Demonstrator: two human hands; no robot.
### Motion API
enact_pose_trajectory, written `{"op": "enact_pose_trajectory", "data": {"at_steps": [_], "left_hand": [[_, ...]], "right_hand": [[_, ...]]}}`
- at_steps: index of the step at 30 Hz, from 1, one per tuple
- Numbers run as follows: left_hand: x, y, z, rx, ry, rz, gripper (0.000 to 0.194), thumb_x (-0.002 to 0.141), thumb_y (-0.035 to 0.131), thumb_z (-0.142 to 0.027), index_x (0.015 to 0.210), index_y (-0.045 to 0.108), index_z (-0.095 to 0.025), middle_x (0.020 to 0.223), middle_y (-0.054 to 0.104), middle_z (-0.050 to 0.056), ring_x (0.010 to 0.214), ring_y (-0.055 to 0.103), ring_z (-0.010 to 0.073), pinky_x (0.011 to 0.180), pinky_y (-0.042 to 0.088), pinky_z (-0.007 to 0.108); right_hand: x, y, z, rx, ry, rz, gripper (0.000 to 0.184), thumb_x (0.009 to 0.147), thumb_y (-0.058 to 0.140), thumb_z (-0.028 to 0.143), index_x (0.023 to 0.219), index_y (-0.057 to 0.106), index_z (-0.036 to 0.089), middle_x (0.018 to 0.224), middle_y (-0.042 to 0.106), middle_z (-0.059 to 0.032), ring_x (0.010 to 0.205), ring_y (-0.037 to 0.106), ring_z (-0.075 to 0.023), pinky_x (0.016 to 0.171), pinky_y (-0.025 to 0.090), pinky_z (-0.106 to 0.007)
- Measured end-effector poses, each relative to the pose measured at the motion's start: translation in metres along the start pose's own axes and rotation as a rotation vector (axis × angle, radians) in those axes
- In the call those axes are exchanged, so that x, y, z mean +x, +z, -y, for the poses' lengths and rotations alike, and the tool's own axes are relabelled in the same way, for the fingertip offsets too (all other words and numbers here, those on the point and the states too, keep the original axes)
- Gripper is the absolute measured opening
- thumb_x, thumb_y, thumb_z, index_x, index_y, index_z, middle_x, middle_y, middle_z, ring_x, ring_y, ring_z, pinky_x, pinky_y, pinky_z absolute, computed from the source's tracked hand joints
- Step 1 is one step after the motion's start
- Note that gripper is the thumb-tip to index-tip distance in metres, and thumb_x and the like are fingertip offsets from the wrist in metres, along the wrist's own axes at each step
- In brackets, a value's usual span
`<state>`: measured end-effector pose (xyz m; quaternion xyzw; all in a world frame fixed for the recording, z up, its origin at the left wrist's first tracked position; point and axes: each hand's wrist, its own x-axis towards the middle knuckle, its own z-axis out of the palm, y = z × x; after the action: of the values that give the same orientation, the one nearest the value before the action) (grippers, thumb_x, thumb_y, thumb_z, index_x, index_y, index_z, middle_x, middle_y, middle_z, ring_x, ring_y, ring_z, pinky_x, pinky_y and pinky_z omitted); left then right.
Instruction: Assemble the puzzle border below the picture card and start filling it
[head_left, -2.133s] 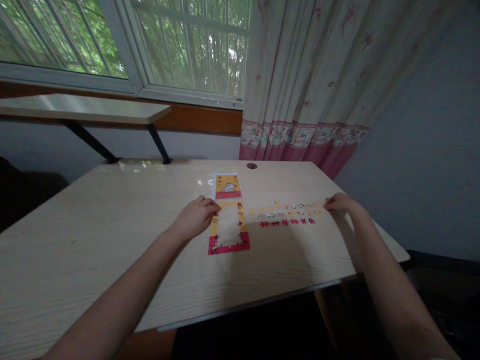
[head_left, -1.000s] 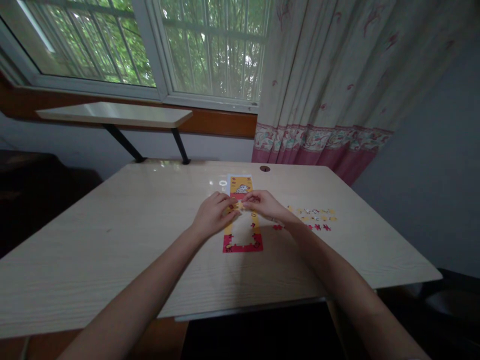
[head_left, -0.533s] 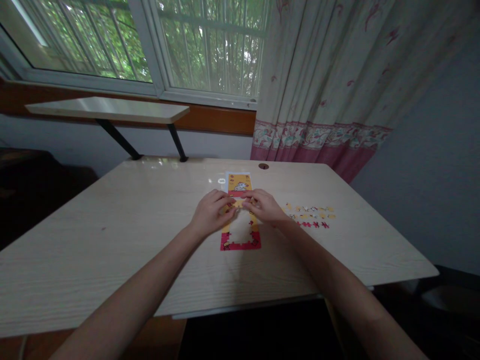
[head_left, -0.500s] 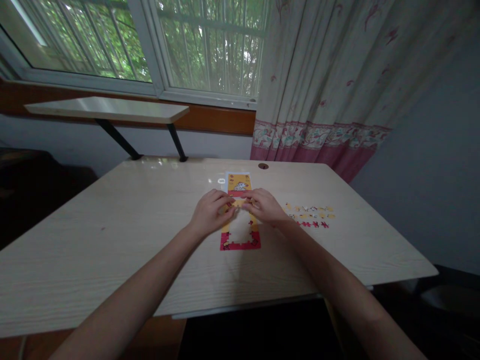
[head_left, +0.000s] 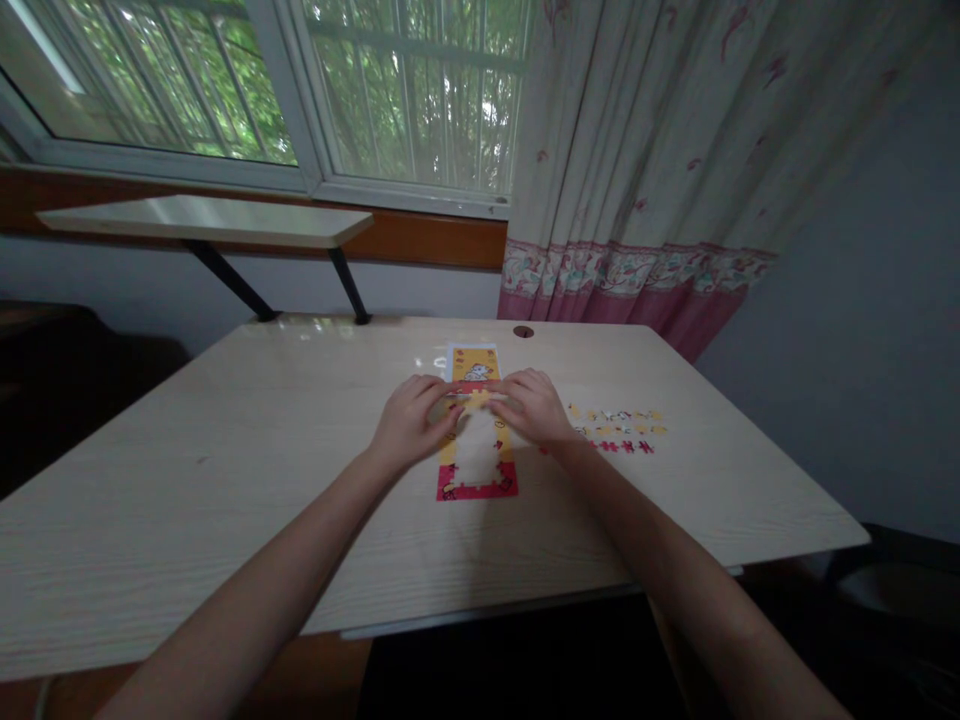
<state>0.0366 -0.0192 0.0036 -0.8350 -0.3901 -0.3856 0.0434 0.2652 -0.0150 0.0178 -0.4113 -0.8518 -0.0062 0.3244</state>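
A partly assembled jigsaw puzzle lies on the table, a yellow and red border around a bare middle. At the left end of its top strip is my left hand, fingers on the far edge and thumb on the near side. My right hand holds the right end of the same strip in a like way. Fingertips partly hide the top corners. Just beyond stands out a picture sheet with a white animal on yellow, its lower edge near my fingers.
To the right, loose puzzle pieces lie in rows, yellow and white ones above red ones. The pale wooden table has a round cable hole at the back. A raised shelf stands at back left, and a curtain hangs behind.
Both hands stay at the puzzle's top strip. My fingers have shifted slightly away from me along it, and more of the yellow strip shows between them. The view has turned slightly.
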Motion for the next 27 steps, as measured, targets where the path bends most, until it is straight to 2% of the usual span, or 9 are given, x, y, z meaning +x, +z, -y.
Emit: {"op": "enact_pose_trajectory", "data": {"at_steps": [3, 5, 8, 10, 27], "left_hand": [[0.000, 0.002, 0.009, 0.025, -0.049, 0.125, 0.021, 0.089, 0.051, -0.030, 0.093, 0.067, -0.017, 0.086, 0.065, 0.009, 0.082, 0.057, 0.0220, 0.075, 0.047, 0.038], [0.000, 0.004, 0.013, 0.030, -0.068, 0.199, 0.022, 0.088, 0.050, -0.029, 0.087, 0.068, -0.017, 0.083, 0.065, 0.009, 0.079, 0.057, 0.0222, 0.074, 0.047, 0.038], [0.000, 0.005, 0.015, 0.014, -0.075, 0.247, 0.024, 0.088, 0.048, -0.027, 0.089, 0.070, -0.016, 0.085, 0.066, 0.009, 0.082, 0.056, 0.0231, 0.076, 0.047, 0.039], [-0.001, 0.006, 0.015, 0.002, -0.060, 0.260, 0.024, 0.088, 0.047, -0.025, 0.091, 0.070, -0.017, 0.087, 0.066, 0.009, 0.085, 0.056, 0.0233, 0.078, 0.047, 0.039], [-0.003, 0.015, 0.013, 0.018, -0.007, 0.396, 0.028, 0.089, 0.049, -0.025, 0.107, 0.070, -0.018, 0.103, 0.059, 0.012, 0.095, 0.055, 0.0248, 0.085, 0.046, 0.041]], "right_hand": [[0.001, 0.005, -0.005, 0.019, 0.050, 0.008, 0.026, 0.088, 0.059, 0.041, 0.104, 0.070, 0.024, 0.096, 0.068, -0.0073, 0.093, 0.055, -0.0217, 0.084, 0.038, -0.035], [0.001, 0.012, -0.007, 0.019, 0.108, 0.076, 0.024, 0.086, 0.061, 0.039, 0.100, 0.071, 0.022, 0.095, 0.068, -0.0071, 0.090, 0.056, -0.0211, 0.082, 0.038, -0.034], [0.003, 0.022, -0.008, -0.011, 0.180, 0.205, 0.022, 0.084, 0.063, 0.036, 0.095, 0.072, 0.020, 0.093, 0.069, -0.0073, 0.086, 0.056, -0.0203, 0.080, 0.039, -0.033], [0.004, 0.025, -0.008, -0.031, 0.201, 0.248, 0.022, 0.084, 0.063, 0.036, 0.096, 0.072, 0.020, 0.094, 0.069, -0.0076, 0.086, 0.056, -0.0206, 0.079, 0.039, -0.033], [0.006, 0.032, -0.006, -0.070, 0.215, 0.270, 0.026, 0.083, 0.063, 0.041, 0.097, 0.071, 0.019, 0.096, 0.068, -0.0062, 0.089, 0.055, -0.0199, 0.081, 0.038, -0.032]]}}
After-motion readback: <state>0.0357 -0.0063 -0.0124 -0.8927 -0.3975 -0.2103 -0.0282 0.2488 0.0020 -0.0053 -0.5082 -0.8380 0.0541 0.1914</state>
